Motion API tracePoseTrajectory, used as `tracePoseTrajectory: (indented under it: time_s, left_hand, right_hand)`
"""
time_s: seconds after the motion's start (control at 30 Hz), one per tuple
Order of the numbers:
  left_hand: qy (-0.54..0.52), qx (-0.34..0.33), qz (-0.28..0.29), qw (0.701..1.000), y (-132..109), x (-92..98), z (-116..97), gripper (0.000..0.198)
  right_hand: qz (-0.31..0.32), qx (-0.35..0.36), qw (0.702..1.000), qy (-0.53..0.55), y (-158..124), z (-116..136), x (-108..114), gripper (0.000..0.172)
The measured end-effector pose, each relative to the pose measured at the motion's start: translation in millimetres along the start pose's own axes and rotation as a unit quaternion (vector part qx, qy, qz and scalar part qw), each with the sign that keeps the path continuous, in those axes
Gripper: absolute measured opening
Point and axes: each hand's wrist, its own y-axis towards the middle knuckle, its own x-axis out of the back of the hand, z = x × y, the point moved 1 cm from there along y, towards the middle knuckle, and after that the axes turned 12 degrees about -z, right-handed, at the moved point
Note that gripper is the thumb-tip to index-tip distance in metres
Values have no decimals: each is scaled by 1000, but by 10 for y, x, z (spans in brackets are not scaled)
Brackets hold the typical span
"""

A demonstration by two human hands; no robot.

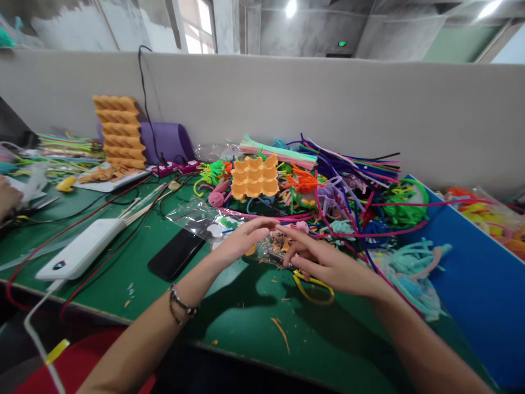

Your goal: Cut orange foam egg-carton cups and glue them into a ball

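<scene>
My left hand (246,236) reaches in over the middle of the table, fingers stretched out together. Its fingertips meet the index fingertip of my right hand (325,258), whose other fingers are loosely bent and apart. I see nothing held in either one. Beneath both lies a clear plastic bag (268,253) with small bits in it, partly covered by the hands. A yellow pipe cleaner loop (318,301) rests on the table just under my right hand. Left of my left hand lies a black phone (176,254).
Behind the hands, an orange egg-crate piece (255,178) sits among heaped pipe cleaners (348,164). A blue panel (471,273) bounds the right side. A white power bank (82,249) with cables lies left. Another person's hand (9,198) shows at the far left edge.
</scene>
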Motion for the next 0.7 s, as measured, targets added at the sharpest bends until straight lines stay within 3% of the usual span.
tracePoseTrajectory:
  time_s: [0.07,0.17,0.37,0.53,0.63,0.7]
  left_hand:
    - [-27,-3,26,999,39,-94,-106,33]
    - [-9,-1,-24,1000,88,-138,-178,20]
    - [0,-3,-107,994,117,87,-172,24]
    - [155,-41,-88,983,165,197,-77,29]
    - [294,-72,-32,953,176,185,-4,25]
    - [336,-88,-3,938,165,199,-8,34]
  right_hand:
    - [-2,-19,1000,5,22,-51,-61,57]
    - [-12,-30,999,-7,36,-84,-96,59]
    - [-13,7,998,-67,-45,-57,15,46]
    - [-45,39,997,-51,-147,36,121,27]
    - [-59,23,997,-43,-177,80,137,24]
    - [-63,18,996,-56,-181,96,134,23]
